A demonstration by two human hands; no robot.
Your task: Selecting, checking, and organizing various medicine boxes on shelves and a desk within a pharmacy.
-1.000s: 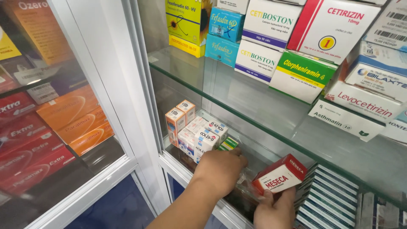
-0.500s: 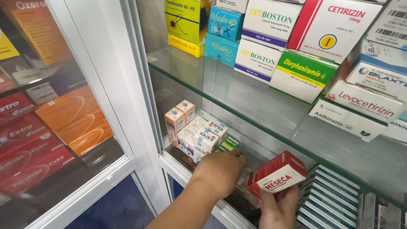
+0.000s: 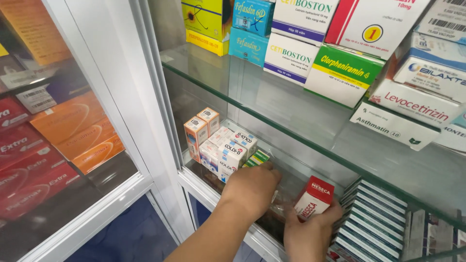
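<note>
Stocking step: red-and-white box is being pinched upright by the right hand over the lower shelf. Left hand, curled, grip unclear, is resting beside the green pack. Next move likely calls for a cleared slot.

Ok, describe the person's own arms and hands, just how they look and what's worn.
Both are bare. The left hand and its forearm show no sleeve, glove, watch or bracelet up to the frame's lower edge. The right hand is likewise ungloved, with no ring visible on the fingers; its wrist is cut off by the frame, so nothing worn there can be told.
</note>
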